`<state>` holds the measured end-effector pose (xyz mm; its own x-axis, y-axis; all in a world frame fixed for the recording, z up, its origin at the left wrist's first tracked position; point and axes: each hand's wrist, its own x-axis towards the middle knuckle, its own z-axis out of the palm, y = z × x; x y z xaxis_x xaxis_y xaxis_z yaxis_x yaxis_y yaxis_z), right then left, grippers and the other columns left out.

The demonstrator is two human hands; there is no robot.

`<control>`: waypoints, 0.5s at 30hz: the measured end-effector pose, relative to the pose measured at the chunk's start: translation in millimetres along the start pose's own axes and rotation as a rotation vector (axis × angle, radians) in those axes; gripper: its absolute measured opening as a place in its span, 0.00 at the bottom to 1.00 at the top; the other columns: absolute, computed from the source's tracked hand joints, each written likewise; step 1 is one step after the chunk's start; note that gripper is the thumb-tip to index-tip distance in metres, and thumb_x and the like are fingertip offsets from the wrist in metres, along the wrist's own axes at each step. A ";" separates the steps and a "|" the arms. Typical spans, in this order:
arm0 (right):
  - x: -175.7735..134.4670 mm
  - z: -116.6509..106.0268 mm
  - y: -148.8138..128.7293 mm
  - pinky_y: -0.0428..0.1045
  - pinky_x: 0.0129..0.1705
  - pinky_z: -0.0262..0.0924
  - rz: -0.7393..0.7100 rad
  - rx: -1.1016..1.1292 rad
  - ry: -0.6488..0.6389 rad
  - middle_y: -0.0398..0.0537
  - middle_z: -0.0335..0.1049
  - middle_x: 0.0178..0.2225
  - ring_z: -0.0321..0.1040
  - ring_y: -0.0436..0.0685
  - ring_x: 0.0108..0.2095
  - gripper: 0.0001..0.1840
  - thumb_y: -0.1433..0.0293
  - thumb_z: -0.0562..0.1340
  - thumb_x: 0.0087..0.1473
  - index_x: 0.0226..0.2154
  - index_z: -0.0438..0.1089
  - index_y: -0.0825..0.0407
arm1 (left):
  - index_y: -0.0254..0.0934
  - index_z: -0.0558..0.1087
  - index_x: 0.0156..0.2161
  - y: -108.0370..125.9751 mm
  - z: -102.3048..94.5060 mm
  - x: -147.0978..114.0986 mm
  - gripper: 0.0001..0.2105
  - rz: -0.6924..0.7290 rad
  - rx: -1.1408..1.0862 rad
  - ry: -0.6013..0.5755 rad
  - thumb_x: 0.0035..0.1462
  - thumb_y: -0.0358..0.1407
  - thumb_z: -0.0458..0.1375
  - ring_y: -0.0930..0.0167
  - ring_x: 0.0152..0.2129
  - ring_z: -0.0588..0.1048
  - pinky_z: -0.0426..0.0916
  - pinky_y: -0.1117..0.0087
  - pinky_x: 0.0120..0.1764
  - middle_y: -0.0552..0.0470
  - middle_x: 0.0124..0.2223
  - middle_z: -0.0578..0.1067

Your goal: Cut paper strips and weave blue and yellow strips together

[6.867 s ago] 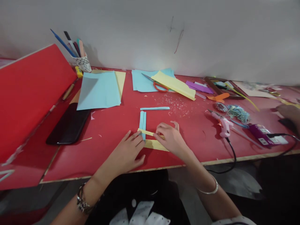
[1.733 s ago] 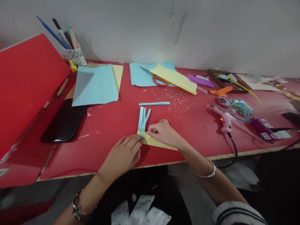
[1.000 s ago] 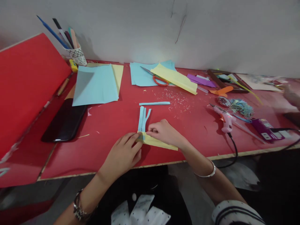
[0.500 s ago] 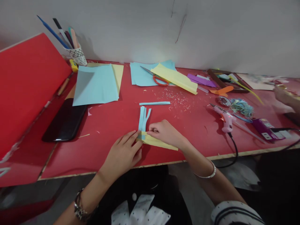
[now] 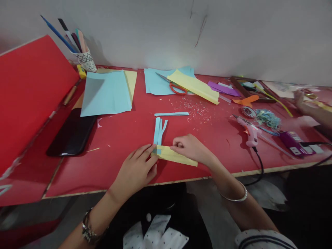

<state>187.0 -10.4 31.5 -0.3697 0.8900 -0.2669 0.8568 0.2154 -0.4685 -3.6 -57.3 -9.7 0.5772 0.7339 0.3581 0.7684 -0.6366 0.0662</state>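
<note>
My left hand lies over the left end of a pale yellow paper strip, fingers stretched out and fingertips pressing it down on the red table. Under those fingertips, the lower ends of several light blue paper strips overlap the yellow one. They stand out away from me, the rightmost bent to the right. My right hand is curled closed, its knuckles and fingertips touching the yellow strip's upper edge; I see nothing held inside. A single blue strip lies crosswise beyond the others.
Blue sheets, a black phone and a pen cup are at left. Orange-handled scissors lie on paper at the back. A pink glue gun and purple box sit right. Another person's hand is far right.
My right hand has slid to the right along the yellow strip, while the strip and my left hand stay put. The other person's hand has moved left.
</note>
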 end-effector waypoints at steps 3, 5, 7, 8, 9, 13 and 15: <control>-8.1 -2.9 8.2 0.43 0.23 0.41 0.052 0.001 0.008 0.37 0.53 0.14 0.49 0.44 0.17 0.12 0.68 0.56 0.48 0.18 0.64 0.54 | 0.37 0.72 0.34 -0.2 -0.2 0.5 0.12 0.007 0.000 0.012 0.51 0.29 0.47 0.64 0.42 0.71 0.70 0.63 0.40 0.45 0.45 0.73; -14.0 -4.2 16.3 0.43 0.22 0.41 0.068 0.023 0.030 0.37 0.54 0.14 0.50 0.45 0.18 0.12 0.67 0.55 0.48 0.18 0.63 0.54 | 0.37 0.72 0.33 -0.3 0.0 0.6 0.11 0.013 0.003 0.021 0.51 0.29 0.47 0.64 0.42 0.71 0.69 0.63 0.40 0.45 0.45 0.73; -19.6 -4.7 25.3 0.43 0.22 0.42 0.090 0.049 0.067 0.38 0.57 0.15 0.52 0.46 0.19 0.13 0.65 0.55 0.49 0.19 0.63 0.54 | 0.36 0.72 0.33 -0.4 0.3 0.3 0.11 0.018 0.005 0.028 0.51 0.29 0.47 0.64 0.42 0.71 0.69 0.63 0.40 0.45 0.45 0.73; -22.1 -4.6 29.7 0.43 0.22 0.43 0.102 0.058 0.087 0.39 0.58 0.16 0.53 0.46 0.19 0.13 0.65 0.54 0.49 0.19 0.63 0.54 | 0.36 0.72 0.33 -0.4 0.3 0.1 0.11 0.021 0.005 0.033 0.51 0.29 0.47 0.64 0.42 0.71 0.69 0.63 0.40 0.45 0.45 0.73; -24.6 -4.4 33.9 0.43 0.22 0.43 0.115 0.064 0.105 0.39 0.59 0.16 0.54 0.46 0.19 0.14 0.64 0.54 0.49 0.19 0.63 0.53 | 0.36 0.72 0.33 -0.4 0.3 -0.1 0.11 0.022 0.005 0.037 0.51 0.29 0.47 0.63 0.42 0.71 0.69 0.63 0.40 0.45 0.45 0.73; -35.2 -2.8 42.7 0.44 0.23 0.45 0.151 0.024 0.163 0.39 0.60 0.17 0.55 0.47 0.19 0.14 0.63 0.54 0.50 0.19 0.62 0.52 | 0.36 0.72 0.34 0.1 -0.3 -0.3 0.12 0.015 0.007 0.029 0.51 0.29 0.46 0.64 0.42 0.71 0.69 0.64 0.39 0.45 0.45 0.73; -42.5 -0.7 39.1 0.45 0.26 0.47 0.200 -0.125 0.291 0.40 0.59 0.15 0.55 0.48 0.18 0.12 0.65 0.54 0.50 0.19 0.62 0.52 | 0.36 0.72 0.34 0.3 -0.5 0.0 0.12 0.008 -0.001 0.017 0.51 0.29 0.46 0.64 0.42 0.71 0.69 0.63 0.40 0.45 0.46 0.73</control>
<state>236.4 -39.5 25.1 -0.0890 0.9925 -0.0839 0.9457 0.0577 -0.3199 -3.6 -57.5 -9.2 0.5785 0.7249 0.3740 0.7636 -0.6425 0.0641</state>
